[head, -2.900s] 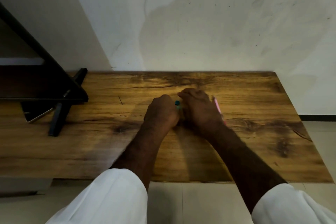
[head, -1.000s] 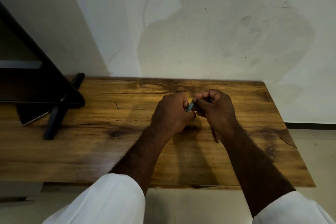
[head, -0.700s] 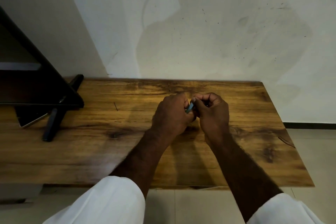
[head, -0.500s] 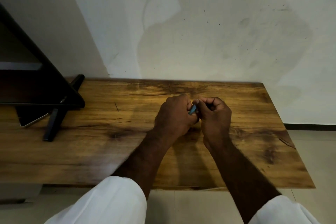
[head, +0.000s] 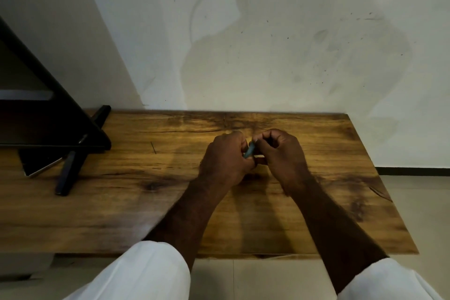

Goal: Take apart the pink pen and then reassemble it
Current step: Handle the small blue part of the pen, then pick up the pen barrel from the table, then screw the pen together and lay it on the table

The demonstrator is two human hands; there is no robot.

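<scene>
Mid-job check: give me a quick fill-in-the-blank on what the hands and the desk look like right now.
1. Both hands, left hand and right hand, pinch a small ____-coloured pen part between them.
2. The hands are held above a ____ desk.
3. A black stand sits at the desk's ____ end.
4. Both sleeves are ____.

Missing words: teal; wooden; left; white

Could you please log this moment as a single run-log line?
left hand: shut on teal pen piece | right hand: pinching same piece | above wooden table
</scene>
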